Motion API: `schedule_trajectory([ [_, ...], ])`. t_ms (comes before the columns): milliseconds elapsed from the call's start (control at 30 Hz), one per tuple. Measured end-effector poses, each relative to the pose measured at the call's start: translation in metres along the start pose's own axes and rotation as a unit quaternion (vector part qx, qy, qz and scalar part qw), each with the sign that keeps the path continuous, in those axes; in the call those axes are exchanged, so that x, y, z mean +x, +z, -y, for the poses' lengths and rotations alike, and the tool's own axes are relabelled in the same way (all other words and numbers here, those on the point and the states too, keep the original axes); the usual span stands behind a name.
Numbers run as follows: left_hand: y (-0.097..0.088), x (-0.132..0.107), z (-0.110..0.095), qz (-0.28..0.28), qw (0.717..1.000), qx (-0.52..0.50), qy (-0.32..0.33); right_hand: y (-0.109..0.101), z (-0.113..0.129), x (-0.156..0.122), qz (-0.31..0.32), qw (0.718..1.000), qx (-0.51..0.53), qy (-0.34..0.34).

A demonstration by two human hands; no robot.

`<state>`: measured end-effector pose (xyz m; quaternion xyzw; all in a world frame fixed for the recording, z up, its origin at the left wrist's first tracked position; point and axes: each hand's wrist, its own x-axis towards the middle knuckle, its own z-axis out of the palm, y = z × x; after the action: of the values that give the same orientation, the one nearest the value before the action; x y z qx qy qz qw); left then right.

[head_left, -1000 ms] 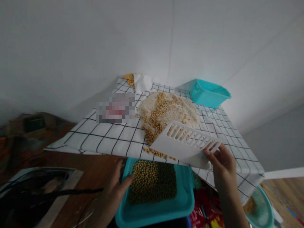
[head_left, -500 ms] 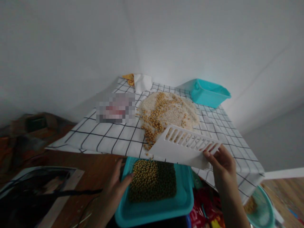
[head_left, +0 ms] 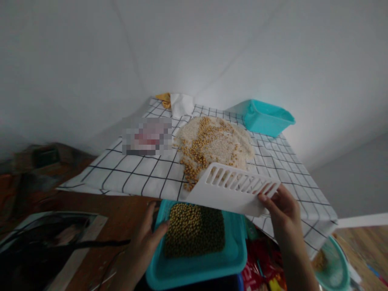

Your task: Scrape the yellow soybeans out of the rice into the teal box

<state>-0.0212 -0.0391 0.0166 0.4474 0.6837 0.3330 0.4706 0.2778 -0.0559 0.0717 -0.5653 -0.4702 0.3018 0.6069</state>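
Observation:
My right hand [head_left: 280, 212] grips the end of a white slotted plastic scraper [head_left: 232, 190], whose long edge lies at the near edge of a black-checked white cloth [head_left: 136, 173]. On the cloth sits a heap of white rice mixed with soybeans [head_left: 212, 143]. My left hand [head_left: 145, 240] holds the left rim of a teal tray [head_left: 197, 264] just below the table edge, thumb over the rim. The tray holds soybeans [head_left: 194, 230]. The scraper reaches over the tray's far side.
A second teal tub [head_left: 266, 117] stands at the cloth's far right corner. A white and yellow cloth [head_left: 178, 103] lies at the far edge by the wall. A teal bowl [head_left: 333, 266] is low at right. Dark items and a cable [head_left: 60, 246] fill the lower left.
The scraper has drawn toward me to the cloth's edge. The row of soybeans in front of it has gone from the cloth, over the tray. My left hand keeps the tray in place.

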Motion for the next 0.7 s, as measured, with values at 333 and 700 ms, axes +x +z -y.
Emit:
schedule_trajectory([
  [333,0.005,0.003,0.006,0.015,0.999,-0.022,0.018,-0.004,-0.001,0.008,-0.089,0.995,-0.021,-0.032],
  [700,0.005,0.002,0.007,0.013,0.999,-0.035,0.018,-0.007,0.001,0.026,-0.200,0.974,0.000,-0.106],
])
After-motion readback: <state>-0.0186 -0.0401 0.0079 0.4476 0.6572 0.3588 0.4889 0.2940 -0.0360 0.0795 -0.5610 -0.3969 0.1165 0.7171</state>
